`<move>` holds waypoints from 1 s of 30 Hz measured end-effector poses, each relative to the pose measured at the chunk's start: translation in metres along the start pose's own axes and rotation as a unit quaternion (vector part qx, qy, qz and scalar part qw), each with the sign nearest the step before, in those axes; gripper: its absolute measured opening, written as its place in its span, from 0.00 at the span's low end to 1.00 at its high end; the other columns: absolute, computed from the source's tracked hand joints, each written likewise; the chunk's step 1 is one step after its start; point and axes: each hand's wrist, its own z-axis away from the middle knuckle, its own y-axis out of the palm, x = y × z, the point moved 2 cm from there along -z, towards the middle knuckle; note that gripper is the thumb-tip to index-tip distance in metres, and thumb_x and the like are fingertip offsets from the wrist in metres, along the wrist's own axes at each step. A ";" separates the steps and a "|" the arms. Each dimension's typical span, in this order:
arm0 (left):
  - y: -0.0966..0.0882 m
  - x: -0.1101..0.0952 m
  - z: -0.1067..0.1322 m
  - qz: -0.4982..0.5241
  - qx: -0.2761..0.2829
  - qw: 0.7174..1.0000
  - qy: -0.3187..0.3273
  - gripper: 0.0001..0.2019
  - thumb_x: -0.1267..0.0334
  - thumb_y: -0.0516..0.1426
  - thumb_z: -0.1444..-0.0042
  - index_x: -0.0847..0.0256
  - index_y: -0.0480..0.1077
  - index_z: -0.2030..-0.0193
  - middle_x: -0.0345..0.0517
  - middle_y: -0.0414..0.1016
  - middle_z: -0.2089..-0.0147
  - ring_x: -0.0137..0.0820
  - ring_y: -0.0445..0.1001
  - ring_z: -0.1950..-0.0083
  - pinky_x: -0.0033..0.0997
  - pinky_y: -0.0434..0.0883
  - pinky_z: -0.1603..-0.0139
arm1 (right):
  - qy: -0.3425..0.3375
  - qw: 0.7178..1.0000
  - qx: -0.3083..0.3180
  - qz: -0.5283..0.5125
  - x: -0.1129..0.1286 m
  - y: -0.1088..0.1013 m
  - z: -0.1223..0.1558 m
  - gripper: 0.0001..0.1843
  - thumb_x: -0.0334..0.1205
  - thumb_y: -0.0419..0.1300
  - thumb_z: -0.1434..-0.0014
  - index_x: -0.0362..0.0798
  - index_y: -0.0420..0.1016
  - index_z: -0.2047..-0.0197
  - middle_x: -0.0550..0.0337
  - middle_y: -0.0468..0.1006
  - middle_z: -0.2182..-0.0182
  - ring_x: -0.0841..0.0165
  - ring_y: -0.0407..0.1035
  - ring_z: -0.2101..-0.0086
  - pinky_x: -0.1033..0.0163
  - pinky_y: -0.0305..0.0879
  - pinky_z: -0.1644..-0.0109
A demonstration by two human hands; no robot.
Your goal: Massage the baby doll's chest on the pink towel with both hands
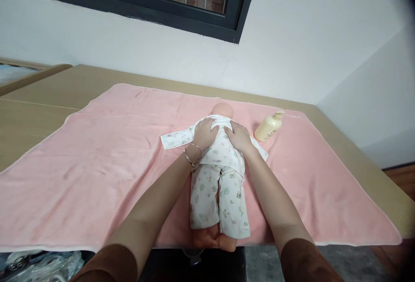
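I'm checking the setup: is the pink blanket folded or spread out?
Spread out: the pink blanket lies open across the tabletop beneath the doll, its pale edging visible at both far corners.

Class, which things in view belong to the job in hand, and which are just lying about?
Apparently in the job:
shirt, touched by left hand and right hand
trousers
doll
blanket, underneath

Probably just lying about:
bottle, untouched
plastic, lower left

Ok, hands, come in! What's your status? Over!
Left hand, right hand: resting on the baby doll. Doll: lying on pink blanket. Pump bottle: off to the right, not in the way.
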 end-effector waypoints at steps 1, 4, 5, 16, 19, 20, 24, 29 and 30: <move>0.000 0.000 0.000 0.001 0.000 1.000 -0.001 0.20 0.59 0.53 0.34 0.63 0.72 0.40 0.53 0.74 0.35 0.44 0.70 0.33 0.47 0.63 0.28 | 0.000 1.000 0.000 -0.001 0.000 0.000 0.000 0.32 0.54 0.44 0.28 0.45 0.63 0.30 0.47 0.66 0.32 0.53 0.60 0.34 0.48 0.51 0.30; 0.001 0.001 -0.001 0.002 0.001 1.000 -0.003 0.20 0.60 0.53 0.34 0.63 0.72 0.39 0.53 0.74 0.35 0.44 0.69 0.32 0.47 0.62 0.28 | 0.002 1.000 0.000 -0.003 0.001 0.000 0.000 0.32 0.54 0.44 0.28 0.44 0.62 0.29 0.47 0.66 0.31 0.52 0.60 0.33 0.48 0.51 0.30; 0.001 0.001 -0.001 0.003 0.001 1.000 -0.003 0.20 0.60 0.53 0.34 0.64 0.72 0.39 0.53 0.74 0.35 0.44 0.69 0.32 0.47 0.62 0.28 | 0.002 1.000 0.000 -0.003 0.001 0.000 0.000 0.33 0.54 0.44 0.28 0.43 0.62 0.29 0.46 0.66 0.31 0.52 0.59 0.33 0.47 0.51 0.30; -0.001 0.000 -0.001 -0.002 0.009 1.000 -0.002 0.20 0.60 0.52 0.34 0.63 0.71 0.39 0.52 0.74 0.35 0.43 0.70 0.33 0.45 0.62 0.28 | -0.006 1.000 -0.007 -0.002 0.000 0.000 0.000 0.32 0.54 0.43 0.28 0.43 0.63 0.30 0.46 0.67 0.32 0.52 0.60 0.34 0.48 0.52 0.31; -0.004 -0.005 0.001 -0.028 0.027 0.999 -0.004 0.21 0.59 0.51 0.33 0.64 0.69 0.37 0.54 0.72 0.33 0.42 0.68 0.32 0.44 0.61 0.27 | 0.000 1.000 -0.001 0.013 0.006 -0.004 0.004 0.31 0.53 0.43 0.27 0.44 0.62 0.30 0.46 0.66 0.32 0.52 0.59 0.34 0.47 0.52 0.31; -0.007 -0.009 0.002 -0.044 0.035 0.998 -0.006 0.21 0.59 0.50 0.32 0.64 0.68 0.37 0.55 0.71 0.33 0.42 0.67 0.31 0.44 0.60 0.27 | 0.002 1.000 -0.001 0.023 0.010 -0.007 0.007 0.31 0.52 0.42 0.27 0.43 0.62 0.31 0.45 0.66 0.32 0.52 0.59 0.34 0.46 0.53 0.31; -0.022 -0.029 0.010 -0.128 0.073 0.989 -0.014 0.20 0.61 0.47 0.31 0.64 0.67 0.37 0.60 0.71 0.35 0.47 0.67 0.32 0.51 0.62 0.30 | -0.029 0.996 0.005 0.089 0.036 -0.020 0.026 0.25 0.43 0.42 0.27 0.40 0.68 0.38 0.39 0.74 0.40 0.50 0.66 0.39 0.43 0.54 0.33; -0.026 -0.039 0.014 -0.146 0.111 0.982 0.038 0.19 0.69 0.48 0.35 0.62 0.72 0.42 0.58 0.76 0.43 0.46 0.73 0.39 0.48 0.66 0.35 | -0.042 0.994 0.031 0.094 0.043 -0.025 0.032 0.24 0.45 0.42 0.27 0.45 0.69 0.38 0.40 0.75 0.40 0.50 0.67 0.40 0.38 0.48 0.31; -0.023 -0.036 0.013 -0.134 0.103 0.985 0.035 0.19 0.68 0.48 0.34 0.62 0.71 0.40 0.59 0.75 0.40 0.47 0.72 0.36 0.48 0.65 0.34 | -0.028 0.995 0.035 0.084 0.038 -0.022 0.028 0.26 0.47 0.41 0.26 0.45 0.67 0.36 0.40 0.72 0.38 0.50 0.64 0.37 0.37 0.48 0.31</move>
